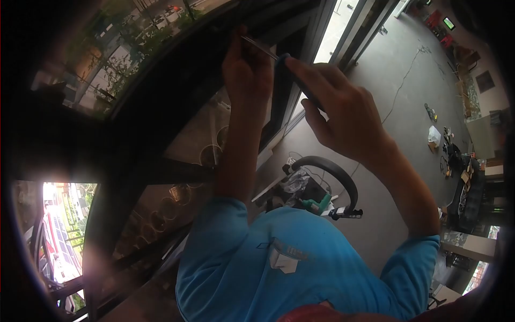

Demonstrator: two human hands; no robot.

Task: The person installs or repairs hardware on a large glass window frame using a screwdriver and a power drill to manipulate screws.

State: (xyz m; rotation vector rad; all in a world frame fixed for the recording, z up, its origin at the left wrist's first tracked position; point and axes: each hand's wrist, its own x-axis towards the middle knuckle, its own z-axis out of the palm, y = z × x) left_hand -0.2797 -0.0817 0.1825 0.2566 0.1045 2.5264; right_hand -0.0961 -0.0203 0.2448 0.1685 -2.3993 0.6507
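Note:
My left hand (pixel 248 70) is raised against the dark frame, its fingers closed around the far end of a thin metal shaft (pixel 260 47). My right hand (pixel 343 104) holds the blue and dark handle (pixel 282 60) of the same tool, a screwdriver by its look, with the index finger stretched along it. The shaft runs between both hands beside the dark metal frame (pixel 292 40). What the shaft's tip touches is hidden in shadow.
Below my hands stand a curved black handle (pixel 343 177), a green power tool (pixel 318 204) and clear plastic wrapping (pixel 295 181). A white bag (pixel 434 136) and scattered items lie on the grey floor (pixel 375 70). Glass panes and dark bars fill the left side.

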